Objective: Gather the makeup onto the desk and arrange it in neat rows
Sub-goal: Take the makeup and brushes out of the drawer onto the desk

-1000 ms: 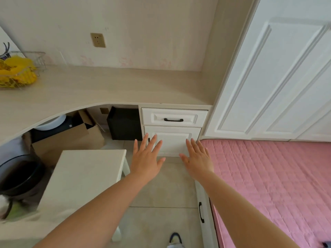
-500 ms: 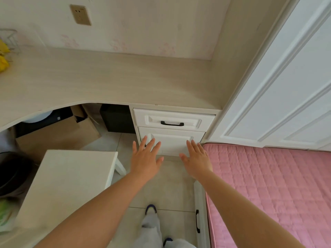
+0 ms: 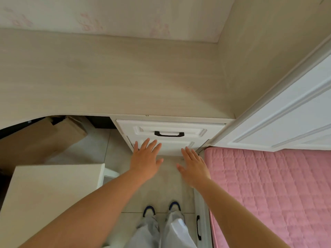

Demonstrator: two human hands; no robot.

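Note:
The pale wooden desk (image 3: pixel 114 81) fills the upper part of the view and no makeup shows on it or anywhere else. Under its right end sits a white drawer unit (image 3: pixel 170 130) with a black handle (image 3: pixel 169 134), both drawers closed. My left hand (image 3: pixel 146 158) and my right hand (image 3: pixel 194 166) reach forward side by side in front of the lower drawer, palms down, fingers straight and spread, holding nothing.
A white stool (image 3: pixel 52 192) stands at the lower left. A pink quilted bed (image 3: pixel 272 192) fills the right, with a white wardrobe door (image 3: pixel 293 111) behind it. Cardboard boxes (image 3: pixel 44 138) sit under the desk. My feet (image 3: pixel 161 210) stand on the tiled floor.
I have stepped closer to the desk and my view has tilted down, so the wall socket and yellow basket left the frame. Both hands kept their flat pose.

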